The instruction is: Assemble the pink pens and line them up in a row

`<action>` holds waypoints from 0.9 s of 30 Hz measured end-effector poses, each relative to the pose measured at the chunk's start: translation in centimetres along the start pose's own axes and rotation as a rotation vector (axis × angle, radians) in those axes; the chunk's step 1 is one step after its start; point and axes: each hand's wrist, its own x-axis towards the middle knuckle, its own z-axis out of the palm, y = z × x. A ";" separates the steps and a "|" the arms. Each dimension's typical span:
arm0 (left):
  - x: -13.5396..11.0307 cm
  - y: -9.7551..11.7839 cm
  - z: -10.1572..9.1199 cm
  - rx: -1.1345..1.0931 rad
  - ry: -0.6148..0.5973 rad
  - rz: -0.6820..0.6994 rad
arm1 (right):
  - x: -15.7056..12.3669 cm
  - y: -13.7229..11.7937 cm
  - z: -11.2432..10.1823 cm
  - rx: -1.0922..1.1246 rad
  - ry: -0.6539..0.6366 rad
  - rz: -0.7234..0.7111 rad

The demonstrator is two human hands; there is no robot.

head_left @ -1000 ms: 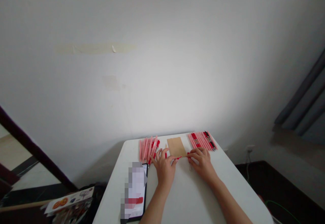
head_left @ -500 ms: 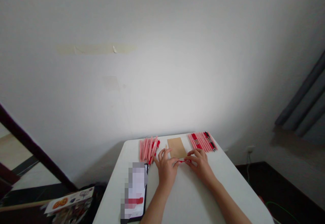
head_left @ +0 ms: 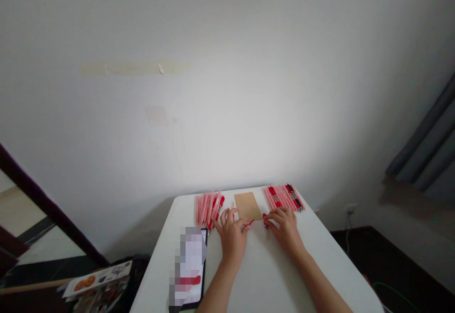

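My left hand (head_left: 232, 239) is over the table, thumb and forefinger pinched on a slim red piece (head_left: 250, 223) that looks like part of a pen. Its other fingers are spread beside a pile of pink and red pens (head_left: 204, 209). Opposite it, my right hand (head_left: 287, 232) pinches another small red piece (head_left: 265, 218), with something thin and clear-looking below it. A gap separates the two pieces. Just beyond my fingertips lies a flat brown sheet (head_left: 248, 205), perhaps card or paper. A small pale and red item (head_left: 233, 211) is partly hidden behind my left fingers.
Pink, red and black pens (head_left: 282, 197) lie in a row at the table's back right. A phone (head_left: 190, 268) with a blurred screen lies at the left. The white table (head_left: 263, 280) stands against a wall (head_left: 249, 90). A box of items (head_left: 99, 280) is at lower left.
The red pieces, earlier close together between my hands, are now apart. My right hand has shifted slightly right with its piece. My left hand has barely moved.
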 end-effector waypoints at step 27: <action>-0.3 0.6 0.2 0.002 -0.080 0.037 | 0.4 -3.8 -1.1 -0.112 -0.089 -0.067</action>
